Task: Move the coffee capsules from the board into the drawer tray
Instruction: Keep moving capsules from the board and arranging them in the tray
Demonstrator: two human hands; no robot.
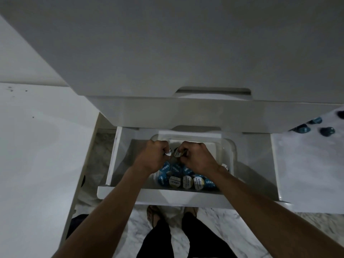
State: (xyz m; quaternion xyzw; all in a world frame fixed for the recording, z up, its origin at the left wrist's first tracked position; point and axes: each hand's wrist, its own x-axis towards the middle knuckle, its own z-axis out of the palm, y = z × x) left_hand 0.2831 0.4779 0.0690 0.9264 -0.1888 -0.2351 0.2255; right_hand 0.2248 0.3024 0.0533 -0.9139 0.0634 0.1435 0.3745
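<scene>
Landmark: clear tray [233, 151], seated inside the open white drawer [111, 161].

Left hand [151, 157]: over the far left part of the tray, fingers curled round a capsule [168, 153] with a pale foil top. Grip narrow and closed on it; only part of the capsule showed between the fingers.

Right hand [198, 158]: over the middle of the tray, just beside the left hand, fingers curled round a second capsule [177, 153]. Grip likewise closed; whether it held more than one could not be told.

Stored capsules [187, 181]: a cluster on the tray floor at its near end, below both wrists. Blue tops and pale tops with printed lettering, packed touching one another in roughly two rows.

Loose capsules [316, 125]: several blue ones on the white board [307, 164], well to the right of the tray and beyond the drawer's side wall. They stood apart from each other near the board's far edge.

Cabinet front [167, 53]: white, rising behind the tray, with a recessed handle slot.

Floor [214, 229]: pale marbled tile on the near side of the tray, with the person's dark trouser legs and sandalled feet on it.
</scene>
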